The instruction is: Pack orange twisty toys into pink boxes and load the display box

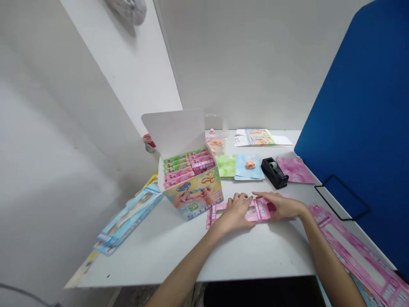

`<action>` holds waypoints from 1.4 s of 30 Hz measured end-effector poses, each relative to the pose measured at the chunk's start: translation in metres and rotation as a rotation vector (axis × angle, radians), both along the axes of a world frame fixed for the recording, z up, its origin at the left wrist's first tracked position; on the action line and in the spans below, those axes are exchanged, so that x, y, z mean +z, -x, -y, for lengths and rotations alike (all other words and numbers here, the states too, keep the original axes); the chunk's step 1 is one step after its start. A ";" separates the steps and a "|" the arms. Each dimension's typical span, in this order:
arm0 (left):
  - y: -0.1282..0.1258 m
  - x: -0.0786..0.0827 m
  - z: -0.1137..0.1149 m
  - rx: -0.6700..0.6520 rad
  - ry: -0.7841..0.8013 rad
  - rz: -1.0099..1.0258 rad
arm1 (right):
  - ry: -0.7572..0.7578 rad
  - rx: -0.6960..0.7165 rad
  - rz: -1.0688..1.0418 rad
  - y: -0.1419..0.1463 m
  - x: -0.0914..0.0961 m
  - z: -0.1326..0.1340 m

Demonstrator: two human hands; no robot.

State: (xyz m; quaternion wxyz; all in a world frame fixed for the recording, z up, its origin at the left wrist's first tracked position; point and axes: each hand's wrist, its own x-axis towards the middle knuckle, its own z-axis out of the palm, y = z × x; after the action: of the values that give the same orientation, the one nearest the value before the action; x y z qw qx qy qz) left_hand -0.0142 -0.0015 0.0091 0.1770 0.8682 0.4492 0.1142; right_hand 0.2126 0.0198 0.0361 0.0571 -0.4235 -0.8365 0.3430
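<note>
While blue cartons [129,219] lie at the table's [153,260] left edge, the open display box [194,194] stands nearer the middle, filled with green and pink packs [179,174]. Just beside it, the pink carton [262,209] lies flat beneath both hands, its left end showing past the left hand [235,212]. That hand is narrowed across it, thumb at the near edge; the right hand [279,205] holds its right part, fingers along the far edge. Beyond sits the tape dispenser [274,174]; more pink cartons [358,251] lie rightward.
</note>
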 end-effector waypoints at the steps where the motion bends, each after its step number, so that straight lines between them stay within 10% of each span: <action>1: 0.000 -0.001 0.000 0.002 -0.001 -0.001 | 0.030 0.017 -0.007 -0.002 0.000 -0.001; 10: -0.003 -0.009 0.001 -0.043 -0.086 -0.006 | 0.163 -0.124 -0.463 -0.002 -0.003 -0.009; 16: -0.008 -0.017 0.004 -0.080 -0.215 0.066 | -0.319 -0.498 -0.531 0.022 -0.030 -0.029; 26: -0.017 -0.010 0.002 -0.018 -0.249 0.104 | -0.556 -0.570 -0.245 0.065 -0.027 -0.096; 37: -0.007 -0.016 -0.026 0.311 0.202 0.895 | -0.417 -0.531 -0.314 0.069 -0.028 -0.087; 42: -0.007 -0.014 -0.026 0.266 0.315 1.080 | 0.039 -0.462 -0.849 0.051 -0.023 -0.039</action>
State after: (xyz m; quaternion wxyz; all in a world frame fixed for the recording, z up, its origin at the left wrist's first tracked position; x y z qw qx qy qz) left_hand -0.0069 0.0249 -0.0048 0.4923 0.5860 0.4121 0.4944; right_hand 0.1615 0.0591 0.0129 0.4599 -0.4218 -0.6169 0.4796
